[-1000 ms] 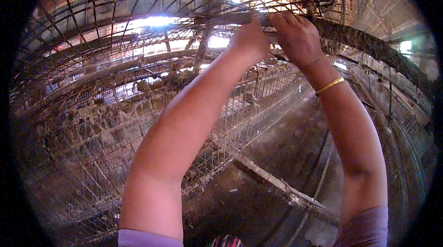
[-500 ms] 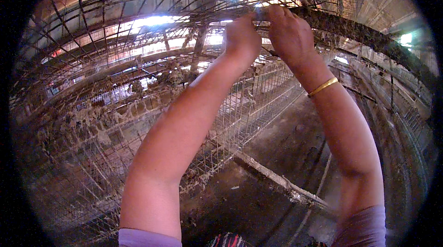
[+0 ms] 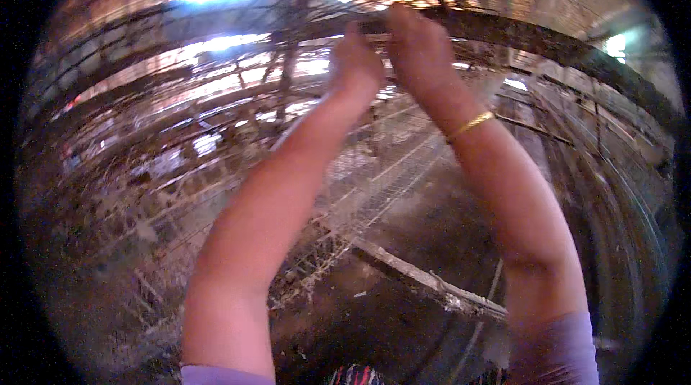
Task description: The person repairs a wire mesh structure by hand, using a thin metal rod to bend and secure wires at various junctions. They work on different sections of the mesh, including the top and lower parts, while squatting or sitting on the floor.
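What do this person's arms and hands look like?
The left hand and right hand wear no visible gloves. Purple fabric sleeves end above the elbows, and a thin gold-coloured bracelet circles the arm near the right wrist.

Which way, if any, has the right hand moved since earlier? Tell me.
Yes: the right hand sits farther left against the low bar, though the camera moved too.

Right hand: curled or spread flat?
Curled: the right hand shows bent knuckles at the dark beam; blur hides whether it grips anything.
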Tool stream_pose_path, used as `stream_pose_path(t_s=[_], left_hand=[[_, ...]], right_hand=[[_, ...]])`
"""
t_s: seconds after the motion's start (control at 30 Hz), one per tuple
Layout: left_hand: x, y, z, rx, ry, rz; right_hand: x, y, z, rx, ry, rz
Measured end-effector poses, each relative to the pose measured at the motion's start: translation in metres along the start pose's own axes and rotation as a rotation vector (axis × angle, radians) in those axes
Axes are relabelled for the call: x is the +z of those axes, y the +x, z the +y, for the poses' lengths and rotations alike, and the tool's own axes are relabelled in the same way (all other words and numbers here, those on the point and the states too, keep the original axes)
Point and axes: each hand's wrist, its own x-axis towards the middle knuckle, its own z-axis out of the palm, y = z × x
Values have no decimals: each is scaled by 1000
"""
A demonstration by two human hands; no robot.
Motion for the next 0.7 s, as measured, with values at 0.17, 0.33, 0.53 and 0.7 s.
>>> stream_pose_path(t_s=[0.17,0.33,0.53,0.7], left_hand=[[-15,-2,8,86,164,28],[-27,16,5,-462,-453,-19],[-37,15,7,-478,-957,-288],[-35,14,13,-548,-780,-222]], right_hand=[[-8,4,-11,9,-47,-97],[-5,7,-33,385,116,-141],[8,3,-38,690,301,50],[14,-3,-26,785,489,-107]])
